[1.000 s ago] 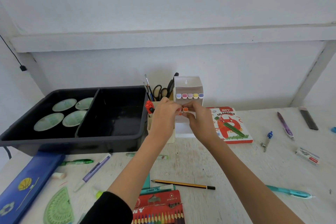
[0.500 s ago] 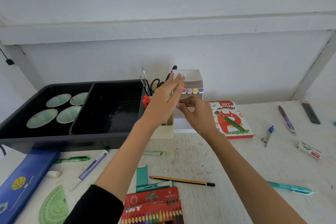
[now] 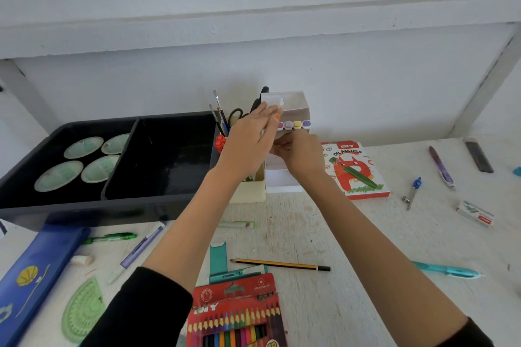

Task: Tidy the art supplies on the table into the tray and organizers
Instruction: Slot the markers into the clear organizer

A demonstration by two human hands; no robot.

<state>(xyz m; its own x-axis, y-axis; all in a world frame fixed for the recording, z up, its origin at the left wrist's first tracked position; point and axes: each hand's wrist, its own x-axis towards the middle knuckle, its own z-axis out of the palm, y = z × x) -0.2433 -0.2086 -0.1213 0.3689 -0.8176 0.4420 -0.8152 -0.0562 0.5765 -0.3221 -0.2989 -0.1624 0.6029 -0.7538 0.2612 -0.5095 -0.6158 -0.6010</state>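
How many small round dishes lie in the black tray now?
4, all in the left compartment of the black tray: back-left dish, back-right dish, front-left dish, front-right dish. The divider partly covers the right pair; a fifth could hide behind it.

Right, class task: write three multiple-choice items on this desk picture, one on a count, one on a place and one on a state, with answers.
1. How many pale green round dishes lie in the left compartment of the black plastic tray? A two; B four; C six.
2. Where is the red cardboard oil pastels box? A in the tray; B on the blue pencil case; C on the table, right of the white marker box.
3. The fingers of the left hand are: A straight, over the marker box; B curled in a fist; C wrapped round a pencil.

Answers: B, four dishes show there; C, it lies flat beside that box; A, the fingers reach out straight.
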